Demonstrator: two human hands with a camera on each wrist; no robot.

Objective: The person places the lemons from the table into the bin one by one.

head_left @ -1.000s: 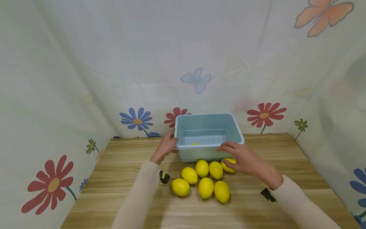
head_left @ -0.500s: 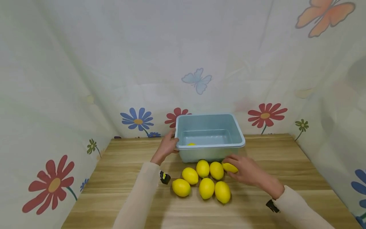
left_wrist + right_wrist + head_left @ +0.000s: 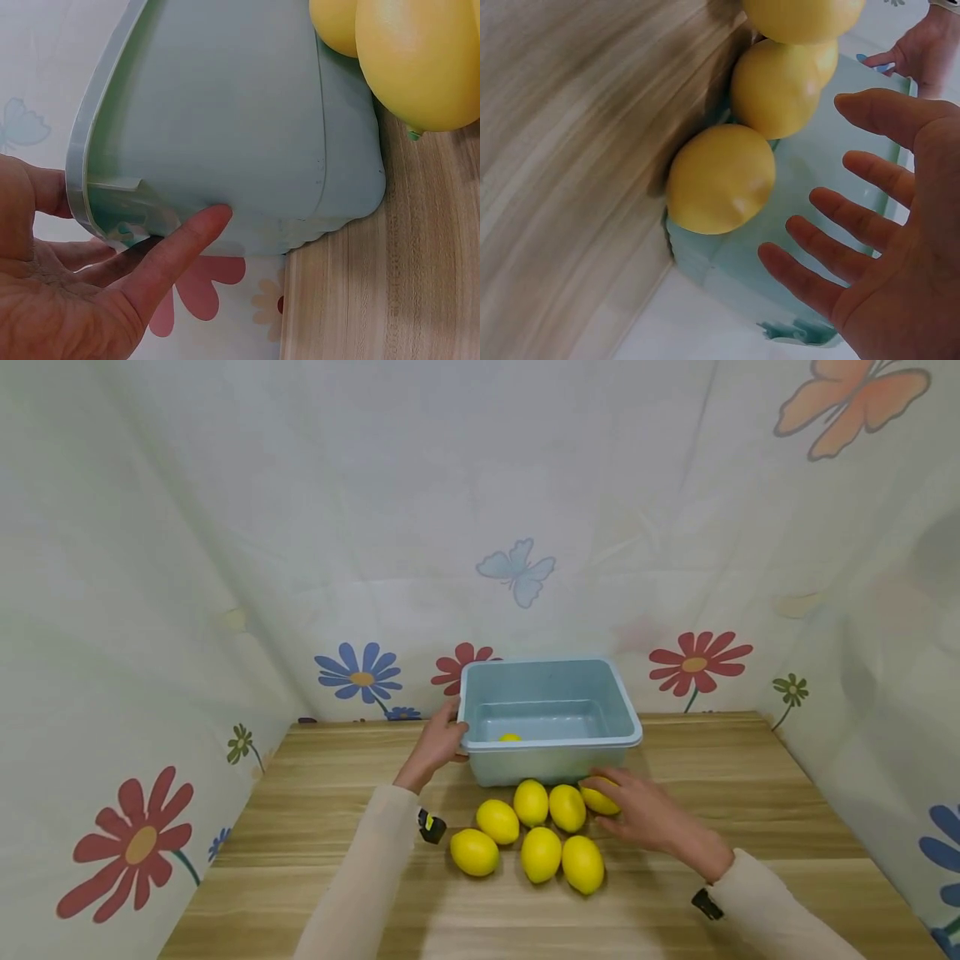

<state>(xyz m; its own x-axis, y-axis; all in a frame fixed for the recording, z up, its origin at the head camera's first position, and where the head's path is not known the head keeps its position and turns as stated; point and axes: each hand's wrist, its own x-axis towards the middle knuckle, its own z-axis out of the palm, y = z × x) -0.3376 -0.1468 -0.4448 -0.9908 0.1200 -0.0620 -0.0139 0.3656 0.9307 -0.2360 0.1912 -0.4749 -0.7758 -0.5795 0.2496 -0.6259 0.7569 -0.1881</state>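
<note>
A light-blue plastic bin stands at the back of the wooden table, one lemon partly visible inside it. My left hand holds the bin's left end; in the left wrist view the thumb lies along the outer wall while other fingers reach the rim. My right hand is at the rightmost lemon, by the bin's front right corner. The right wrist view shows its fingers spread, apart from that lemon, with nothing in the palm.
Several more lemons, among them a front one and a left one, lie clustered before the bin on the table. A printed curtain encloses the back and sides.
My right hand has come down from the bin's front rim to the rightmost lemon, closed about it, then loosened. My left hand has stayed on the bin.
</note>
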